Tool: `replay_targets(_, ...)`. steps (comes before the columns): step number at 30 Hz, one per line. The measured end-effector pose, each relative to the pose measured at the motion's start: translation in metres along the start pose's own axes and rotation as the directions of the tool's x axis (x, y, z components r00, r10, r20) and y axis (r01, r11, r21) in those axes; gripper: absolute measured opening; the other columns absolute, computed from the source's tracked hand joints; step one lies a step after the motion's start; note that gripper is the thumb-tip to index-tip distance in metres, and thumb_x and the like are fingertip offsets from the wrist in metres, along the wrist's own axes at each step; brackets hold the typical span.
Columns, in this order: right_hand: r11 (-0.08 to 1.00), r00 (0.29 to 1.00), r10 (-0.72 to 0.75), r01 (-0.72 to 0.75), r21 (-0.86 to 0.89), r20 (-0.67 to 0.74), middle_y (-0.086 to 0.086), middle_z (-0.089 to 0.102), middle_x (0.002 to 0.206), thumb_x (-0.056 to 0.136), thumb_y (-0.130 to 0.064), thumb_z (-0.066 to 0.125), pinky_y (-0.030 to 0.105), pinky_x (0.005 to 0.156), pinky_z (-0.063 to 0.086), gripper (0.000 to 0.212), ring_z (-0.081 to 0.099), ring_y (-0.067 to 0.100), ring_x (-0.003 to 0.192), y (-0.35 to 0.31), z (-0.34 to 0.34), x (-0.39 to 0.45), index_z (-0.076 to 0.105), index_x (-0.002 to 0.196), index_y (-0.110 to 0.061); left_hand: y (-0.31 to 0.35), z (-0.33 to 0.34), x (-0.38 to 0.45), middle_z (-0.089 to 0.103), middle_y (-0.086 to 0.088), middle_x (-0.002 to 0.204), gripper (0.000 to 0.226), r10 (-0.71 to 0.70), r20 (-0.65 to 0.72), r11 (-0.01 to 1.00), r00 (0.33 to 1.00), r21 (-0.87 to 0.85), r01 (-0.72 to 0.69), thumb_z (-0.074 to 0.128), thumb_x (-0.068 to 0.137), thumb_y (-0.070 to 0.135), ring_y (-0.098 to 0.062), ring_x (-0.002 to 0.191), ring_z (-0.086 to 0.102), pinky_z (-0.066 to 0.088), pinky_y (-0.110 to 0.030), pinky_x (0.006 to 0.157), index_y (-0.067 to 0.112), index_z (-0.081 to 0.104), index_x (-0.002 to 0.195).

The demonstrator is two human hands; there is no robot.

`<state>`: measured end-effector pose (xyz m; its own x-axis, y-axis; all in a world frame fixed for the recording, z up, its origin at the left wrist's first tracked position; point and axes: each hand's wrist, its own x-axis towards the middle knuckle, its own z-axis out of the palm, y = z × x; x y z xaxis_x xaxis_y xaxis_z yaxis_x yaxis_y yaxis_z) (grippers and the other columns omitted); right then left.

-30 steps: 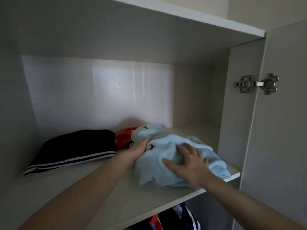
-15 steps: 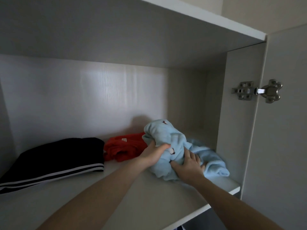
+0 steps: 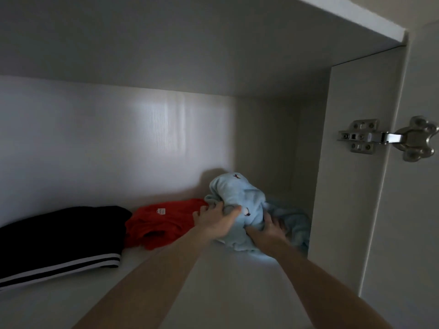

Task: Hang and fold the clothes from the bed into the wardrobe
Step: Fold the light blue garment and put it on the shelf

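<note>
both hands grasp the light blue garment (image 3: 240, 198), lower right of centre on the wardrobe shelf (image 3: 213, 293): left hand (image 3: 215, 222) clutching its left side, right hand (image 3: 268, 230) its lower edge; red garment (image 3: 164, 222) touching, black striped garment (image 3: 59, 236) lower left

1. The light blue garment (image 3: 240, 198) is soft and fleecy with small dark motifs. It sits bunched in a rounded heap at the right end of the wardrobe shelf (image 3: 213, 281), against the side panel.
2. The red garment (image 3: 161, 222) lies loosely folded just left of it, touching, a white label showing.
3. The black garment (image 3: 59, 236) with white stripes lies folded flat at the left.
</note>
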<state>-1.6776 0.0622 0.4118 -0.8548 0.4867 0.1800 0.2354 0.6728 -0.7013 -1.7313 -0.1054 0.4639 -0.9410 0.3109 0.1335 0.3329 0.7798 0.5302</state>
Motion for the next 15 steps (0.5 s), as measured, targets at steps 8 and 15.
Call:
replay_targets(8,0.979,0.981,-0.189,0.191,-0.070,0.033,0.006,0.037,0.160,0.057,-0.075,0.063,0.045,0.120,0.028,0.114,0.034,0.032,0.146,0.007,-0.011,0.049,0.031,0.157,-0.031,-0.084,0.022,-0.013,0.026,-0.003,0.165,0.073,0.055,-0.110,0.917,0.992,0.398,-0.007,0.030,0.093,0.077,-0.025,0.153,0.015,0.003,-0.047,0.124,0.034,0.038,0.151)
replay_targets(15,0.875,0.954,-0.267,0.298,-0.381,0.135,0.011,0.024,0.165,0.093,-0.050,0.063,0.051,0.121,0.024,0.088,0.026,0.037,0.150,0.001,0.002,0.101,0.015,0.163,-0.025,-0.114,0.036,-0.021,0.011,0.002,0.170,0.082,0.040,-0.116,0.915,0.992,0.404,0.010,0.031,0.087,0.078,-0.020,0.156,-0.005,-0.014,-0.041,0.123,0.038,0.025,0.158)
